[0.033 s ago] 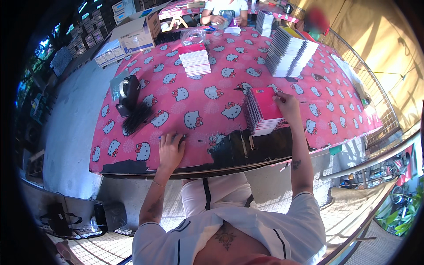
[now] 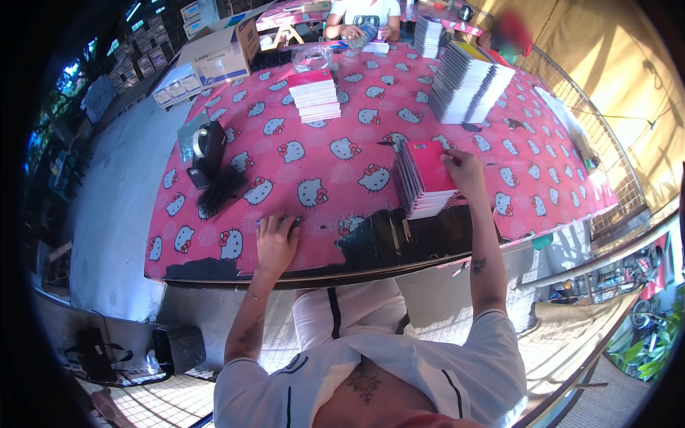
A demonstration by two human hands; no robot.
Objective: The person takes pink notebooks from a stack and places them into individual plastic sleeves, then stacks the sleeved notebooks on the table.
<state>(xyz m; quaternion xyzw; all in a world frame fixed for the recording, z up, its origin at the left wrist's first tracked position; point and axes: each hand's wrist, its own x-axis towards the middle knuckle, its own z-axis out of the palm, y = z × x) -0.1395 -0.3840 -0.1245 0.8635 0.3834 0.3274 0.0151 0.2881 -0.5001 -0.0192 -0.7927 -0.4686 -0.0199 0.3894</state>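
A stack of spiral-bound notebooks [image 2: 428, 171] with a red-pink cover on top stands near the table's front edge, right of centre. My right hand [image 2: 465, 171] is closed at the right edge of the top notebook, thumb and fingertips pinching its cover. To the left, my left hand [image 2: 277, 242] rests low on the pink patterned tabletop [image 2: 314, 160], its fingers curled. A small dark, partly bluish thing shows at its fingertips, too covered to name. A bundle of thin black wires or bristles [image 2: 221, 191] lies beyond this hand, beside a black device with a pale handle [image 2: 207, 153].
A shorter notebook stack [image 2: 314, 100] stands mid-table, with clear plastic [image 2: 312, 58] behind it. Taller stacks [image 2: 464, 84] rise at the far right. A cardboard box [image 2: 221, 57] sits far left. Another person [image 2: 364, 21] works across the table. Black patches [image 2: 399, 239] mark the front edge.
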